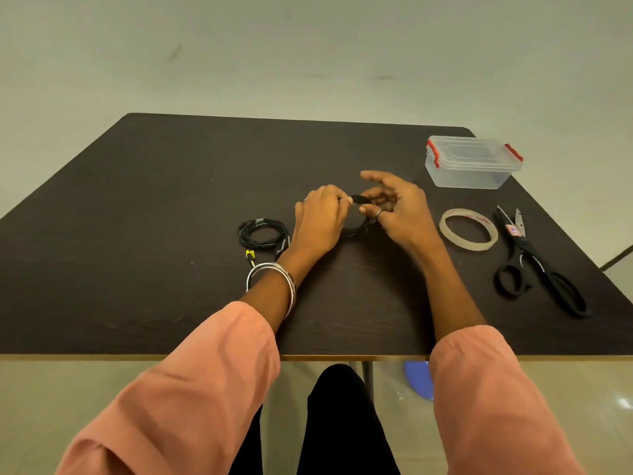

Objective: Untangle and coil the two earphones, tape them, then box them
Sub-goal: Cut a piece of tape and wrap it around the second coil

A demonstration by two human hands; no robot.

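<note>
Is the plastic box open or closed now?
Closed: the lid sits on the plastic box, with red clips at both ends.

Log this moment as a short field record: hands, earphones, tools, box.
left hand: pinches the second earphone coil
right hand: holds the same coil
coiled earphone: lies on the table, left of the hands
tape roll: flat, right of the hands
scissors: beside the tape, far right
plastic box: lid on, far right corner

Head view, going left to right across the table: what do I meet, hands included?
Coiled earphone → left hand → second earphone coil held between both hands → right hand → tape roll → scissors.
</note>
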